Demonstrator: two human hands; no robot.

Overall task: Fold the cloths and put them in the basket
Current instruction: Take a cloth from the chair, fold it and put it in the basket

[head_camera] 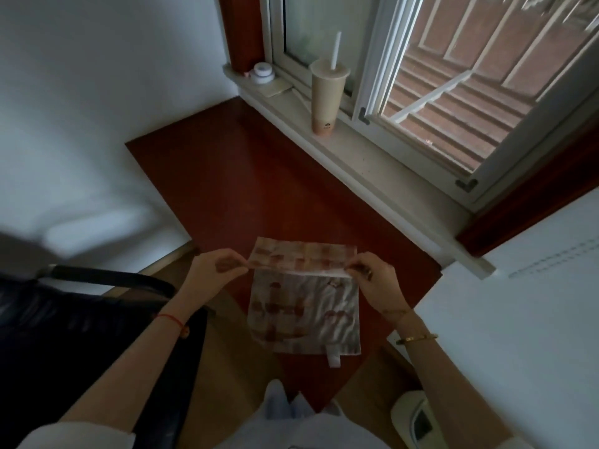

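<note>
— What have you got hold of?

— My left hand (216,265) and right hand (372,273) each pinch a top corner of the cloth (303,306), fingertips closed on the fold edge.

— How does it handle?

— Light and limp, I'd judge; corners are the place to take it, or it sags.

— Where is it?

— It hangs from my pinches above the red floor (246,176), well short of the cup (326,98) on the sill. No basket in sight.

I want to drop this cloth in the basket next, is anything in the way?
Cannot say: no basket shows in this view. Both hands, left hand and right hand, pinch the checked cloth above the red table, with nothing lying near it.
</note>
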